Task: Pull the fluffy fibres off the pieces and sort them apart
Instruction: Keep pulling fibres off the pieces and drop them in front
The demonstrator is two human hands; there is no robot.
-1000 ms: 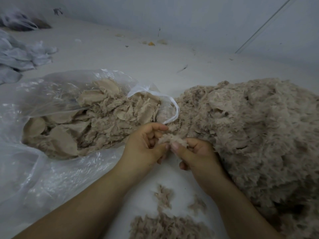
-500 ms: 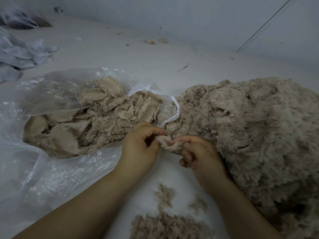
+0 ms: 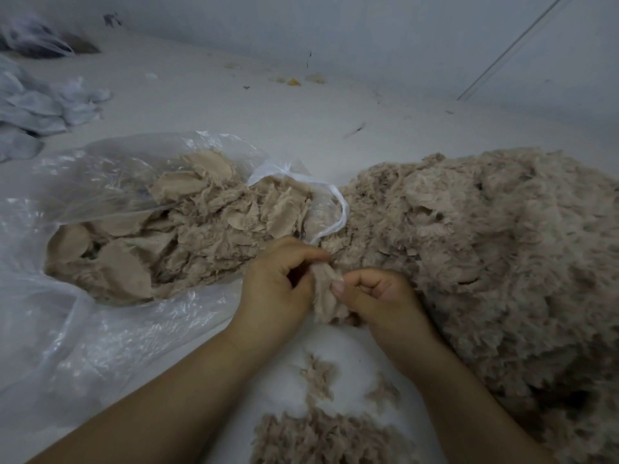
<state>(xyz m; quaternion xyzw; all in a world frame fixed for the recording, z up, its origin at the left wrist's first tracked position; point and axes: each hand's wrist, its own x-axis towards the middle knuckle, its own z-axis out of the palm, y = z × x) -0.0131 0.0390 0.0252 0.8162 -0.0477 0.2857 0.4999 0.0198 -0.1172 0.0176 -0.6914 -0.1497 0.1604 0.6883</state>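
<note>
Change: since a second ago both hands have turned the piece from lying flat across the fingertips to hanging upright between them, and the right thumb now sits on its edge.
Head view, left hand: left hand (image 3: 278, 289) is curled, thumb and forefinger clamped on the upper left side of the fluffy piece (image 3: 324, 293).
Head view, right hand: right hand (image 3: 378, 296) is curled into a fist, thumb pinching the right edge of the same piece.
Piece: held just above the worktop (image 3: 234, 102), between the two heaps.
Bag: clear plastic bag (image 3: 100, 316) on the left holds flatter tan pieces (image 3: 187, 236), its mouth facing the hands.
Fibre heap: large fluffy mound (image 3: 485, 249) on the right, touching the right hand.
Loose tufts: small fibre scatter (image 3: 321, 426) near the forearms.
Background: grey fabric scraps (image 3: 37, 108) far left.
Risk: the backing may tear if the pull is sharp, since both pinches sit close together; stripped fluff may drift into the bag and mix the sorts, as both heaps lie just beside the hands.
</note>
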